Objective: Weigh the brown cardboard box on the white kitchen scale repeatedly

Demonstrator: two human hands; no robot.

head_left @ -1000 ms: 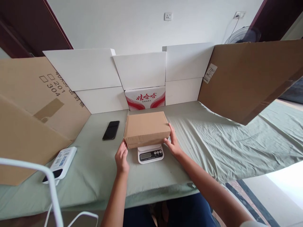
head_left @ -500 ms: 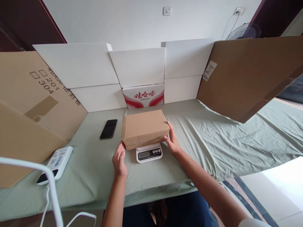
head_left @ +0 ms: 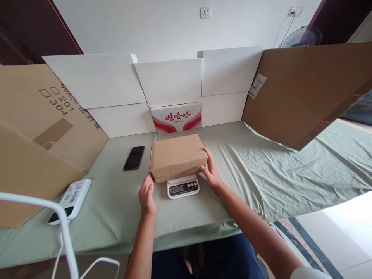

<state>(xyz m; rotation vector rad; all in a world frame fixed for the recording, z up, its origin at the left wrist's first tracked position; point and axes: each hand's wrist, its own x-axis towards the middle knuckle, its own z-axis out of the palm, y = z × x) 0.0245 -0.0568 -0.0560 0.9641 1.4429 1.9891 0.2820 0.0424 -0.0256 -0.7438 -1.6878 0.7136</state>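
Observation:
A closed brown cardboard box (head_left: 178,157) sits over a small white kitchen scale (head_left: 183,188), whose dark display and buttons show in front of it. My left hand (head_left: 147,195) is at the box's near left corner, its fingertips partly hidden beneath and behind the edge. On the right end, my right hand (head_left: 210,170) grips the box with the thumb on the near face and the fingers along the side. The box covers the scale's weighing plate; whether its full weight rests there I cannot tell.
A black phone (head_left: 134,158) lies left of the box. Farther left are a white device (head_left: 72,199) with a cable and a white curved stand (head_left: 65,224). White cartons (head_left: 168,83) line the back; large cardboard panels (head_left: 302,93) flank the green cloth (head_left: 232,170).
The view has shifted very slightly. Both hands and the box keep the same positions over the scale.

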